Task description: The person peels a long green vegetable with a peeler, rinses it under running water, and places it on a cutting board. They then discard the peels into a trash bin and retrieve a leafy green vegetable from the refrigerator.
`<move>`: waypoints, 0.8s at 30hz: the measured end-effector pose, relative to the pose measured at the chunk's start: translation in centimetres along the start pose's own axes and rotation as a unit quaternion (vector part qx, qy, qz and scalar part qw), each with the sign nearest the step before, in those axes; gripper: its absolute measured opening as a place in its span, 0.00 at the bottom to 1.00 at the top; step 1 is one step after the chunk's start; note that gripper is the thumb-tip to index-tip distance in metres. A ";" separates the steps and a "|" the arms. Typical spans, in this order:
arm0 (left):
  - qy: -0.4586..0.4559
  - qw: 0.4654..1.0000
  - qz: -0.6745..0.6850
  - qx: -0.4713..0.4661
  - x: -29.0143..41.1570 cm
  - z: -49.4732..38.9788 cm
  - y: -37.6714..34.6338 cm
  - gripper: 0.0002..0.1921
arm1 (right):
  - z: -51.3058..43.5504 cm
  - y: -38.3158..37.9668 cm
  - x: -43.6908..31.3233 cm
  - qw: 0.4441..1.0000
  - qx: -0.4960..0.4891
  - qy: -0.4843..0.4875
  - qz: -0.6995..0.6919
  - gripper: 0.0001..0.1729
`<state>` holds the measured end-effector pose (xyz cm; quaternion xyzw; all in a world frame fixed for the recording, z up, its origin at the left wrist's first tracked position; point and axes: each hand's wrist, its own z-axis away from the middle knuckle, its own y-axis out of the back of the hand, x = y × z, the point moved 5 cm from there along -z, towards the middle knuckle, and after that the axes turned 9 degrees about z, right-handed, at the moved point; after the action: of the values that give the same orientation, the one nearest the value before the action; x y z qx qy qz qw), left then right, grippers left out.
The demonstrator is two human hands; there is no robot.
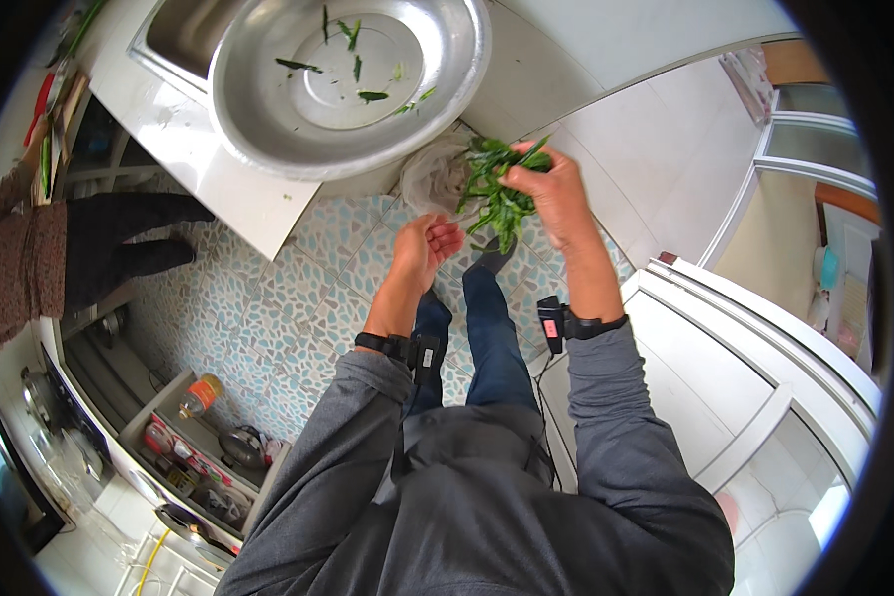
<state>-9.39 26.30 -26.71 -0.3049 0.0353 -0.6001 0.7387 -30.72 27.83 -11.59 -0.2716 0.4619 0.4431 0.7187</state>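
Observation:
My right hand [555,186] grips a bunch of wet green leaves [503,190], which dangle below its fingers. Under and behind the leaves is a bin lined with a thin whitish plastic bag [428,179], partly hidden by them. My left hand [430,249] hovers just left of the bunch, palm up with fingers loosely curled, holding nothing. Beyond both hands a large metal basin [249,112] rests on the counter, overlapping the sink edge. Several scraps of green leaf [373,96] stick to its inside.
A white countertop corner [272,216] juts out at left. Another person [22,253] stands at the far left, a hand near a board with long green stalks. An open drawer [194,454] holds a bottle [201,395] and pots. White panelled doors [708,343] are at right.

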 end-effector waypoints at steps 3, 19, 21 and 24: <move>0.023 0.999 0.036 0.024 -1.5 -4.6 1.9 0.25 | -4.0 -0.4 8.3 0.999 0.023 -0.008 0.024 0.15; 0.010 0.995 -0.024 0.092 -4.7 -15.9 7.0 0.33 | -19.8 -4.5 37.8 0.959 0.119 -0.074 0.248 0.35; 0.011 0.995 -0.024 0.099 -4.6 -15.4 6.8 0.32 | -20.4 -4.7 40.0 0.953 0.085 -0.100 0.273 0.43; -0.001 0.997 -0.026 0.079 -4.1 -14.4 6.2 0.31 | -20.8 -4.4 42.5 0.966 0.029 -0.117 0.228 0.50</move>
<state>-11.22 24.75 -42.77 -0.2470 -0.0205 -0.6197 0.7446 -27.89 25.59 -58.98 -0.0844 0.4372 0.6099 0.6555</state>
